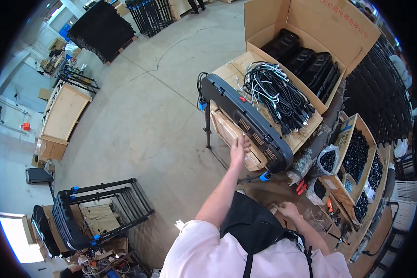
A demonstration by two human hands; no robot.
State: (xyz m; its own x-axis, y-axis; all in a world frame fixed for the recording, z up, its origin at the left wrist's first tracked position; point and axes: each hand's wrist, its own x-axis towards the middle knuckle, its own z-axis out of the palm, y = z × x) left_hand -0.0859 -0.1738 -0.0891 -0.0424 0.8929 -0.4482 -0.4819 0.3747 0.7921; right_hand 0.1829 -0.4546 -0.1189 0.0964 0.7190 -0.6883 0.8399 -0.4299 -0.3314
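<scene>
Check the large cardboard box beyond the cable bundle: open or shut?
Open: the cardboard box has raised flaps, and black parts show inside.

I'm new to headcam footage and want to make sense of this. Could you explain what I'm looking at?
There is no machine arm here: a person works with bare hands. The single picture comes from a wide fisheye camera on their head, looking down, so straight edges bend near the rim. The left hand reaches to a black panel, fingers spread at its edge; whether they touch it is hard to tell. The right hand is low by the body, and I can't tell if it holds anything. Beyond the panel, cables lie on a tan surface, with an open carton of black parts behind. To the right are small black pieces in a box.
</scene>
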